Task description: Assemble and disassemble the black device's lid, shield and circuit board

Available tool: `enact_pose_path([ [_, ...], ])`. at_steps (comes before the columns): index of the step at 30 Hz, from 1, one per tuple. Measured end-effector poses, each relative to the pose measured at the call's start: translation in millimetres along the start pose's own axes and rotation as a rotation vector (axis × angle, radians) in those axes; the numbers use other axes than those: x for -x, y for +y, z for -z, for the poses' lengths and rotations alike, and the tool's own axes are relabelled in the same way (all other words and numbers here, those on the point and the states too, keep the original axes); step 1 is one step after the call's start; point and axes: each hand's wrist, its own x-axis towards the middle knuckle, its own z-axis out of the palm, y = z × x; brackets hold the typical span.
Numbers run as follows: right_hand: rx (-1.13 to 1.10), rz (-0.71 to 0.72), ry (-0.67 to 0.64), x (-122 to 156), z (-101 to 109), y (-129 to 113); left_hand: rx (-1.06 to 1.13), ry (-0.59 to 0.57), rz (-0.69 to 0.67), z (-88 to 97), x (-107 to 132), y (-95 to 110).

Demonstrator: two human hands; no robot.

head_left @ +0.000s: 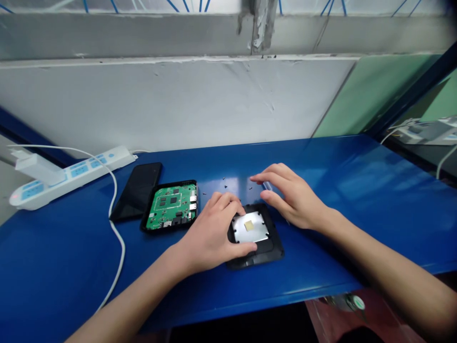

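A black plastic cover (274, 247) lies on the blue table with a silver metal plate (259, 233) set in it. On the plate sits a small beige pad (249, 225). My left hand (214, 233) holds the cover from its left side, fingers at the plate's upper edge and thumb along its lower edge. Just right of the cover, my right hand (294, 197) is open, thumb and index finger apart. A clear bluish tool handle (267, 186), mostly hidden, shows between them. Left of my left hand is an open black case with a green circuit board (169, 205).
Several tiny screws (225, 186) lie beyond my hands. A black phone-like slab (137, 190) touches the open case on the left. A white power strip (80, 174) with a plugged-in adapter stands at the back left, and a white cable (119, 233) runs toward the front edge.
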Motion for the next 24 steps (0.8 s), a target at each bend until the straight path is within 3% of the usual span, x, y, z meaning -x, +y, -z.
enact_pose_path([
  [14,0.238,-0.258,0.053,-5,-7,9,-0.049,-0.013,-0.006,1.1,1,4],
  [24,0.432,-0.419,-0.034,-5,-9,16,-0.046,-0.045,0.003,5.5,1,7],
])
